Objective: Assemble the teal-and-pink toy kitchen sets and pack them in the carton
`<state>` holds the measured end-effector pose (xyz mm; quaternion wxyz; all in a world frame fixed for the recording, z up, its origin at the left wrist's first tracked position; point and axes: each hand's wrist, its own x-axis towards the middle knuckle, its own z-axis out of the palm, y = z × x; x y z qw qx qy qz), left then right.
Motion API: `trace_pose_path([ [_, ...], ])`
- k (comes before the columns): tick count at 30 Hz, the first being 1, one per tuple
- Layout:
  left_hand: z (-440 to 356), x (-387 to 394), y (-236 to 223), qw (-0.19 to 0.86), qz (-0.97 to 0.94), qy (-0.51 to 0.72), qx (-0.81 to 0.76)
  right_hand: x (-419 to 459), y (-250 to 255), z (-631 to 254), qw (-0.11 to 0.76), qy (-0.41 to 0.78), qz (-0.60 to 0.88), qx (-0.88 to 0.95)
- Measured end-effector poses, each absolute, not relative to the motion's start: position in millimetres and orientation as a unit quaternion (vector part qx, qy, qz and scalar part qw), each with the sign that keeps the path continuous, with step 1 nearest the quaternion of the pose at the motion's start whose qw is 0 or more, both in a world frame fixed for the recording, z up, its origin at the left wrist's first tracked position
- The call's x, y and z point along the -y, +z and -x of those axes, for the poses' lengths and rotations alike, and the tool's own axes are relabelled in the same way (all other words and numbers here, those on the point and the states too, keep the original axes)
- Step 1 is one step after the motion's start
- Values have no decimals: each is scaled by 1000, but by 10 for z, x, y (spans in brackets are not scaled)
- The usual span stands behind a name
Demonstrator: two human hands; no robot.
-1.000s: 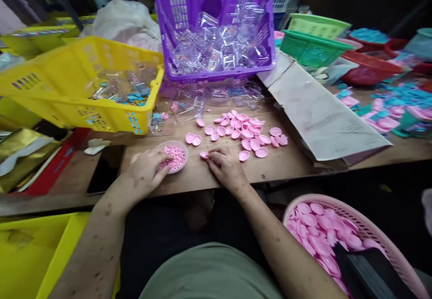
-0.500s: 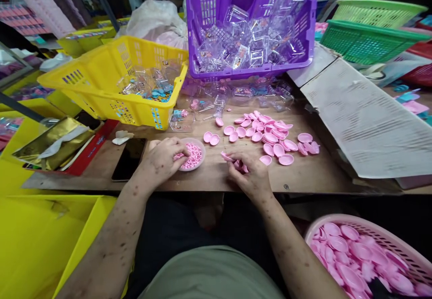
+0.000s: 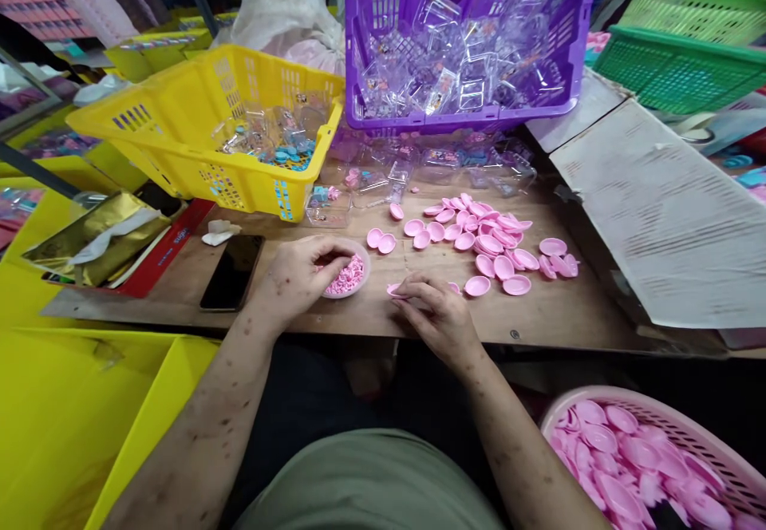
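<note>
My left hand (image 3: 298, 276) rests over a small round dish (image 3: 354, 283) filled with tiny pink pieces, its fingertips curled into the pile. My right hand (image 3: 436, 316) lies just right of the dish, fingers pinched on a small pink oval shell (image 3: 396, 290) at the table's front edge. A scatter of several more pink shells (image 3: 486, 239) lies on the wooden table (image 3: 556, 310) beyond my right hand.
A yellow basket (image 3: 197, 135) and a tilted purple basket (image 3: 467, 43) hold clear plastic boxes. Green baskets (image 3: 682, 59) stand far right. A dark phone (image 3: 232, 271) lies left of my hand. A pink basket (image 3: 646, 454) of shells sits low right beside cardboard (image 3: 658, 211).
The view has shifted left and closer. My right hand lifted slightly and set back down on a pink shell. My left hand stays at the dish.
</note>
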<state>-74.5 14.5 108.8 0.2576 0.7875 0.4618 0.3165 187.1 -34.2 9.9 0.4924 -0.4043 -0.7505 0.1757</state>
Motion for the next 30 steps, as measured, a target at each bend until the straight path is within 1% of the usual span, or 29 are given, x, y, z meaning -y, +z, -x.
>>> trace_pose_path([
  [3,637,-111,1083,330,-760,335,-448,342,113,-1898,488,191,380,762],
  [5,586,-123,1049,334,-759,333,-448,342,126,-1905,486,198,375,764],
  [7,574,-161,1011,283,-777,321,-462,342,133,-1903,484,200,373,765],
  [10,627,-219,997,153,-805,275,-503,340,127,-1893,486,193,366,770],
  [12,685,-239,1015,90,-813,230,-527,337,117,-1889,485,190,366,771],
  [15,772,-250,1049,61,-817,189,-541,336,108,-1885,481,197,377,767],
  [18,854,-262,1070,80,-812,197,-544,336,111,-1881,482,199,379,765],
  [23,956,-250,1127,143,-803,251,-521,329,113,-1879,488,191,364,770],
  [27,914,-177,1164,210,-792,297,-491,322,87,-1891,492,190,356,771],
  [30,816,-113,1144,293,-770,331,-460,318,66,-1901,501,186,346,771],
])
